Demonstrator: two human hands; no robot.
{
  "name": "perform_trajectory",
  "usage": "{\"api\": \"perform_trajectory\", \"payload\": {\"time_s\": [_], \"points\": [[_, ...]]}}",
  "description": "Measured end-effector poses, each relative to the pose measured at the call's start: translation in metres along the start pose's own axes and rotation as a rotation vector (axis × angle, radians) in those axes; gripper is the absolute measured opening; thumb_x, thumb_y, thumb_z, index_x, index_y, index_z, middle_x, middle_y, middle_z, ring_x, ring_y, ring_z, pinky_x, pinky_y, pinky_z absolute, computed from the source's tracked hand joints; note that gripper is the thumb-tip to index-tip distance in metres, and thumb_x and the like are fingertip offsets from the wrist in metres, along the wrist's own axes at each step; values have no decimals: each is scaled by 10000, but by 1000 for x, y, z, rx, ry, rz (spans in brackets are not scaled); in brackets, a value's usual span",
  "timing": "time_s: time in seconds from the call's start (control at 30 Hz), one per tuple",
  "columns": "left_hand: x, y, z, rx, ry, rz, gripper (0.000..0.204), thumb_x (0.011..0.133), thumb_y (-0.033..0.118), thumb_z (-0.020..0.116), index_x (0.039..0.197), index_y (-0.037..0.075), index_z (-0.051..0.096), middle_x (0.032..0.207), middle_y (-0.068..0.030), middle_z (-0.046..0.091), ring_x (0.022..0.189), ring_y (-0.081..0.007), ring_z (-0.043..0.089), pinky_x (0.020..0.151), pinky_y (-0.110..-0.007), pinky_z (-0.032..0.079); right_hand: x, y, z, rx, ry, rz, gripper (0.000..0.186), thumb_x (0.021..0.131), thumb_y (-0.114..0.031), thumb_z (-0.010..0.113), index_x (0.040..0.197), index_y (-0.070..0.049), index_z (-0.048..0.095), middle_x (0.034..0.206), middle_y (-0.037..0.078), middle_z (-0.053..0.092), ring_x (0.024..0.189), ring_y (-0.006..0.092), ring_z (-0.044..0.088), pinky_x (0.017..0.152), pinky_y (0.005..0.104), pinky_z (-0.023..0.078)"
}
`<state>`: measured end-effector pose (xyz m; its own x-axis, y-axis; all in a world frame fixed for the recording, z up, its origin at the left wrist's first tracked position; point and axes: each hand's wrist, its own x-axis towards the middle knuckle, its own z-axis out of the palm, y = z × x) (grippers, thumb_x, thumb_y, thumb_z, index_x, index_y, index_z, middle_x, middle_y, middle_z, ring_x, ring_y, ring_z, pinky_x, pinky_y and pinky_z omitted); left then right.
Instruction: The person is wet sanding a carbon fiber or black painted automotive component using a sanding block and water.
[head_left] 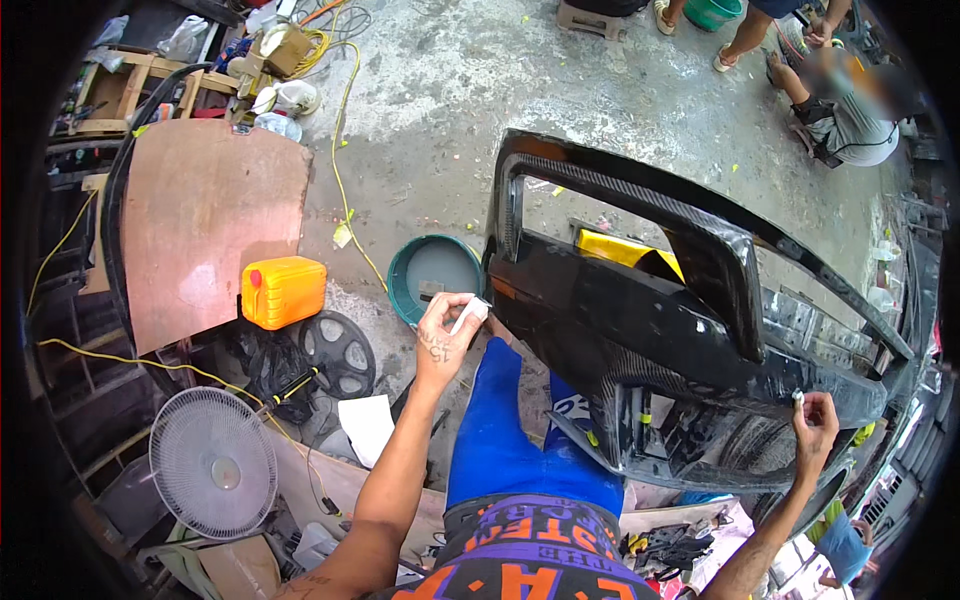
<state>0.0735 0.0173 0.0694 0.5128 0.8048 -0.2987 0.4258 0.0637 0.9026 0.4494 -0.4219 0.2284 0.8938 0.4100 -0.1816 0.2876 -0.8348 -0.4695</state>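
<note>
A large black car bumper with a carbon-fibre weave (pixel 640 320) stands in front of me, dull and whitish in patches. My left hand (pixel 447 335) is closed on a small white piece (pixel 470 313) with a dark tip, by the bumper's left end; its kind does not show clearly. Beneath that hand a green bucket (pixel 398 300) holds greyish water. My right hand (pixel 817 425) is at the bumper's right end, its fingers pinching a tiny white bit (pixel 797 398) too small to name.
An orange jerrycan (pixel 290 292), a wooden panel (pixel 215 215), a black wheel cover (pixel 338 355) and a grey fan (pixel 213 462) are on my left. A yellow cord (pixel 350 150) crosses the concrete floor. Other people (pixel 865 130) are at the far right.
</note>
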Motion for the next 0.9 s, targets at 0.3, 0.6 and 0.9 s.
{"api": "perform_trajectory", "payload": {"time_s": [0.3, 0.6, 0.9], "points": [[39, -43, -48, -45, -2, -27, 206, 908, -20, 685, 1112, -47, 677, 1062, -77, 653, 958, -154, 671, 859, -278, 529, 84, -301, 282, 40, -344, -551, 216, 826, -193, 757, 949, -74, 624, 734, 144, 655, 643, 347, 653, 615, 438, 520], [46, -81, -92, -114, 30, -138, 192, 930, 32, 709, 1105, -33, 665, 1047, -60, 633, 891, -127, 664, 802, -260, 521, 155, -322, 462, -325, -282, -711, 158, 883, -111, 596, 1019, -33, 608, 747, 193, 713, 705, 371, 728, 627, 491, 586], [58, -75, -110, -132, 0, -117, 198, 948, 64, 701, 1122, -12, 643, 1063, -61, 637, 987, -145, 639, 896, -293, 508, 156, -323, 455, -443, -272, -814, 289, 804, -102, 679, 1046, 28, 588, 821, 160, 717, 786, 332, 731, 667, 448, 582]]}}
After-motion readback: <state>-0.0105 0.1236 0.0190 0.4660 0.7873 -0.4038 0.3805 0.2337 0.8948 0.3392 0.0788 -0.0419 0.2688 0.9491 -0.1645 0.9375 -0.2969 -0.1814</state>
